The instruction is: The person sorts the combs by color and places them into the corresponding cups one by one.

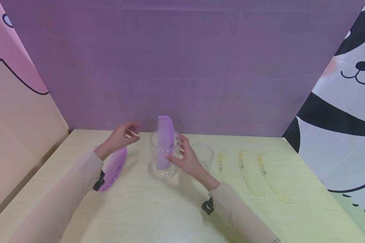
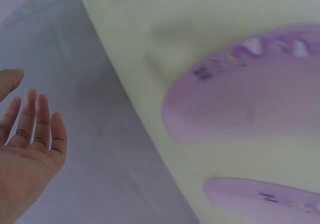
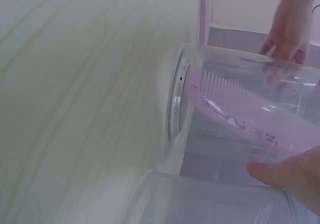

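Head view, centre of frame: right hand wrapped around the side of a clear plastic cup standing upright on the pale yellow-green desk, fingers curled on its wall. A purple comb stands upright inside that cup, top end sticking out above the rim, teeth facing left; small dark mark low on its spine, too small to read. The right wrist view shows the same comb through the cup wall with a pink printed pattern and tiny dark lettering near the thumb, not legible. Second clear cup just right of the right hand, behind it, nothing visible in it. Left hand hovers left of centre, above the desk, fingers loosely spread and relaxed, holding nothing, near the cup but apart from it. Below it, lower left of centre, another purple comb lying flat; the left wrist view shows two purple combs side by side there, dark marks blurred. Right of frame: three pale yellow combs lying flat in a row, each with a small dot pattern near the far end.
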### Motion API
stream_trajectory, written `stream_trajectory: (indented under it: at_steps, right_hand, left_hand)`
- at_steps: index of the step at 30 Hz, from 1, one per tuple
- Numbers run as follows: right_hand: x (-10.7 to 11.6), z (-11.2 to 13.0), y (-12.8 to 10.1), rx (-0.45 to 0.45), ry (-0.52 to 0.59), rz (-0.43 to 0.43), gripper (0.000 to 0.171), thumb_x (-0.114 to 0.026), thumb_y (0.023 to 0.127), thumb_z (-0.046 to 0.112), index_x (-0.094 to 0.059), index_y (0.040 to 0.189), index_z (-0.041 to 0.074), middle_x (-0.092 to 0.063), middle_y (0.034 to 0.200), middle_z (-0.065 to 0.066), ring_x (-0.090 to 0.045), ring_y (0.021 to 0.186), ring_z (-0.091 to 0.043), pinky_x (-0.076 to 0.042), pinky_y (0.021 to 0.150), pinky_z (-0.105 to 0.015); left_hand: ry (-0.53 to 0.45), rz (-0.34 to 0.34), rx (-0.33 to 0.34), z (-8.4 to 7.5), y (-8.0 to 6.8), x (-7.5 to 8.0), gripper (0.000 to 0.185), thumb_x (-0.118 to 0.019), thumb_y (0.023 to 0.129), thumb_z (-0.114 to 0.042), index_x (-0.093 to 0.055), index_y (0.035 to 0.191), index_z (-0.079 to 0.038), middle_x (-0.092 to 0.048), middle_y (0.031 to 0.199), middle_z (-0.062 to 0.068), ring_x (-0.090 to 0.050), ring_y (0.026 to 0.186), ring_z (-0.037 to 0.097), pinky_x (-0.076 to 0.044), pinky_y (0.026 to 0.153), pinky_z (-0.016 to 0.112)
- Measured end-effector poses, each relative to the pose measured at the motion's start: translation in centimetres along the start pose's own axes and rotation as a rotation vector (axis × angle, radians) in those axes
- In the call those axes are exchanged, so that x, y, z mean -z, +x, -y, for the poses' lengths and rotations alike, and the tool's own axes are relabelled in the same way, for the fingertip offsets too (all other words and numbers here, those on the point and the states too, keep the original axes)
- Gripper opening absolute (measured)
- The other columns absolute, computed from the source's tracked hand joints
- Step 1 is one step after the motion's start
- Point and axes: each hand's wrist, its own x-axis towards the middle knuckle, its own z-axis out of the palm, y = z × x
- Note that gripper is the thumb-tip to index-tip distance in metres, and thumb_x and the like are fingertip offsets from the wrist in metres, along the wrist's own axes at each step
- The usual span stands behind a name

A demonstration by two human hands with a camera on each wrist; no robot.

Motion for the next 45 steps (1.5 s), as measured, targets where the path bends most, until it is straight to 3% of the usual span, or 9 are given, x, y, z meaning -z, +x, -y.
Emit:
stream_trajectory:
  at_steps: [5, 13, 20, 25, 30, 45]
  right_hand:
    - [0.0, 0.1, 0.0, 0.010, -0.006, 0.000, 0.079, -0.069, 0.080, 0.018, -0.020, 0.142, 0.010, -0.034, 0.143, -0.015, -0.035, 0.130, -0.038, -0.035, 0.104, -0.052]
    - [0.0, 0.0, 0.0, 0.025, -0.012, -0.003, 0.080, -0.070, 0.080, 0.020, -0.020, 0.141, 0.007, -0.034, 0.143, -0.016, -0.035, 0.130, -0.038, -0.036, 0.103, -0.053]
    - [0.0, 0.0, 0.1, 0.010, -0.010, -0.004, 0.079, -0.070, 0.080, 0.019, -0.021, 0.141, 0.010, -0.034, 0.143, -0.013, -0.035, 0.131, -0.036, -0.035, 0.104, -0.051]
    - [0.2, 1.2, -0.3, 0.006, 0.005, 0.008, 0.078, -0.068, 0.081, 0.012, -0.019, 0.141, 0.003, -0.033, 0.143, -0.020, -0.034, 0.130, -0.041, -0.034, 0.104, -0.054]
    - [0.5, 3.2, -0.9, 0.004, 0.020, 0.022, 0.076, -0.065, 0.081, 0.007, -0.018, 0.140, -0.005, -0.032, 0.141, -0.026, -0.032, 0.129, -0.045, -0.032, 0.104, -0.057]
    - [0.6, 3.9, -1.2, -0.005, 0.015, 0.029, 0.076, -0.064, 0.082, 0.007, -0.017, 0.140, -0.005, -0.031, 0.142, -0.026, -0.031, 0.129, -0.046, -0.032, 0.104, -0.056]
  left_hand:
    - [0.059, 0.017, 0.036, 1.8, -1.2, -0.3, 0.040, -0.064, 0.082, -0.004, -0.048, 0.118, 0.004, -0.057, 0.106, 0.023, -0.057, 0.097, 0.037, -0.052, 0.082, 0.042]
    - [0.120, 0.035, 0.151, 4.2, -3.4, -0.6, 0.040, -0.063, 0.083, -0.005, -0.048, 0.118, 0.004, -0.057, 0.108, 0.025, -0.058, 0.096, 0.037, -0.050, 0.085, 0.045]
    - [0.154, 0.025, 0.181, 6.1, -4.7, -0.3, 0.037, -0.061, 0.083, -0.004, -0.049, 0.115, 0.009, -0.056, 0.108, 0.028, -0.056, 0.096, 0.040, -0.049, 0.085, 0.049]
    - [0.178, 0.035, 0.261, 7.0, -5.3, 0.0, 0.042, -0.062, 0.083, -0.010, -0.047, 0.119, 0.007, -0.053, 0.113, 0.029, -0.056, 0.099, 0.042, -0.050, 0.083, 0.049]
    - [0.211, 0.059, 0.286, 7.4, -5.7, 0.2, 0.051, -0.065, 0.082, -0.013, -0.042, 0.122, 0.009, -0.049, 0.117, 0.034, -0.054, 0.100, 0.045, -0.050, 0.082, 0.049]
    - [0.236, 0.093, 0.368, 6.6, -6.5, 0.1, 0.059, -0.067, 0.080, -0.020, -0.038, 0.121, 0.012, -0.049, 0.118, 0.035, -0.052, 0.102, 0.043, -0.050, 0.083, 0.050]
